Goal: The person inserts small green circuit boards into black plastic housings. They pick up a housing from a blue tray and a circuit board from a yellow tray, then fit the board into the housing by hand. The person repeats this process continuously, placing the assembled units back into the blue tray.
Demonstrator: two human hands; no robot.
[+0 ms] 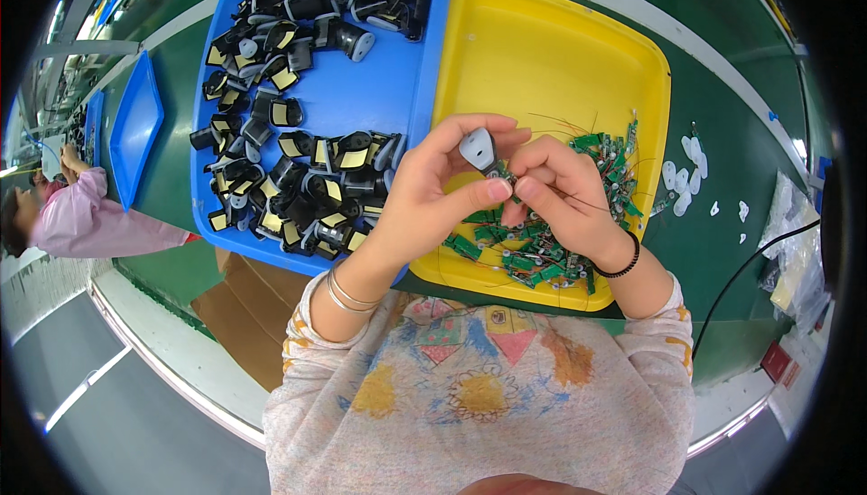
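Note:
Above the yellow tray (551,34), my left hand (442,183) grips a black plastic housing with a grey end cap (477,147), its thumb pressed near the lower end. A small green circuit board (499,172) shows between the thumbs, at the housing's open end. My right hand (564,192) pinches at that board with thumb and fingertips, and thin wires trail out beside it. Part of the housing is hidden by my left fingers. Below and right of my hands, many loose green circuit boards with wires (542,265) lie heaped in the yellow tray.
At left stands a blue tray (352,88) full of similar black housings, many with cream pads. White oval pieces (682,179) lie on the green table at right, near a clear plastic bag (790,242) and a black cable (736,278). Another person in pink (99,215) works far left.

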